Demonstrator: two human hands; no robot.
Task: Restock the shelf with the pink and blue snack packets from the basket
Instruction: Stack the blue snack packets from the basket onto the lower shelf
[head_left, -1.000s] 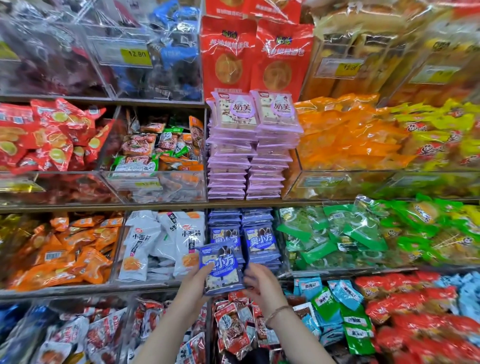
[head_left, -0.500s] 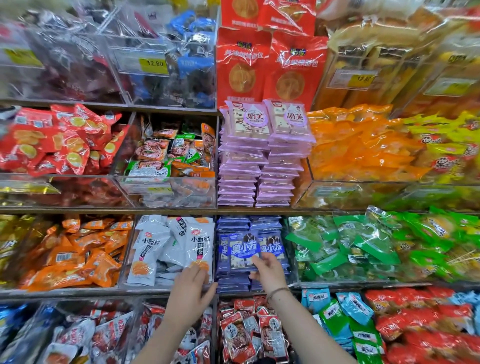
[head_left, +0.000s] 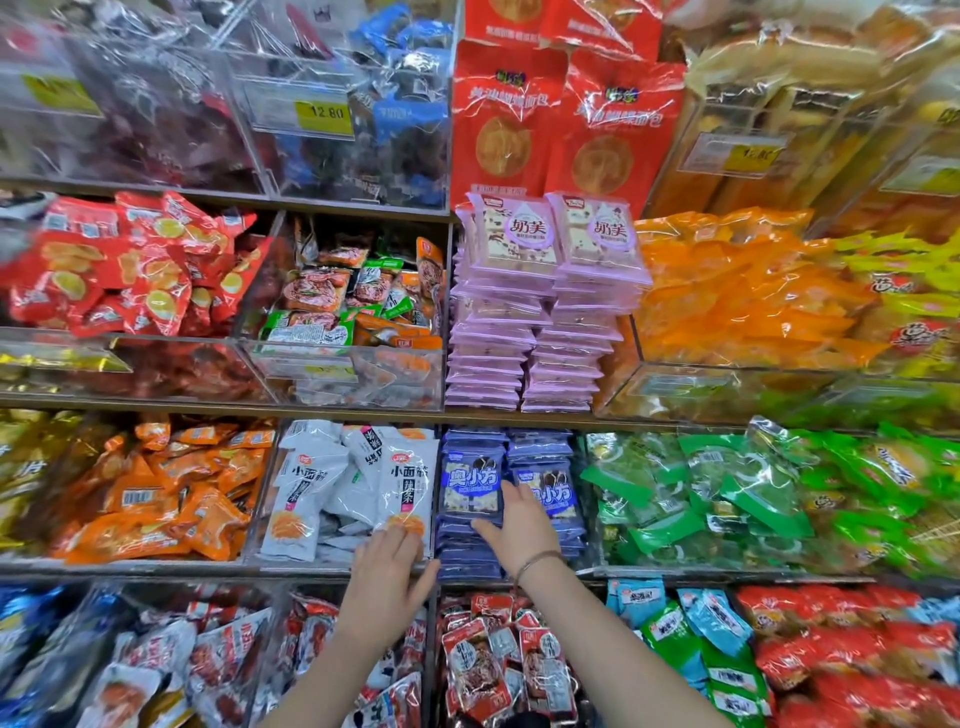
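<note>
Head view of a stocked shop shelf. The right hand (head_left: 519, 525), a thin bracelet (head_left: 537, 561) at its wrist, lies flat with straight fingers against the flat blue plastic snack packets (head_left: 470, 486). The thumb is spread toward the left stack, and the hand grips nothing. The left hand (head_left: 387, 569) hovers lower and to the left, relaxed and empty, at the front edge of the middle shelf (head_left: 156, 569). It is just beside the white noodle-snack bags (head_left: 306, 483).

The blue packets form two side-by-side stacks directly ahead of the right hand. One packet leans upright at the face of each stack, long axis vertical and label outward. The right hand is therefore the nearer one for squaring them.

The flat pink plastic snack packets (head_left: 498, 332) stand in two tall stacks one shelf up, straight above the blue bay.

The blue stacks appear to reach close to the shelf board overhead, so little room seems left there. The pink stacks reach the hanging red bags (head_left: 498, 140). The basket is out of view.
</note>
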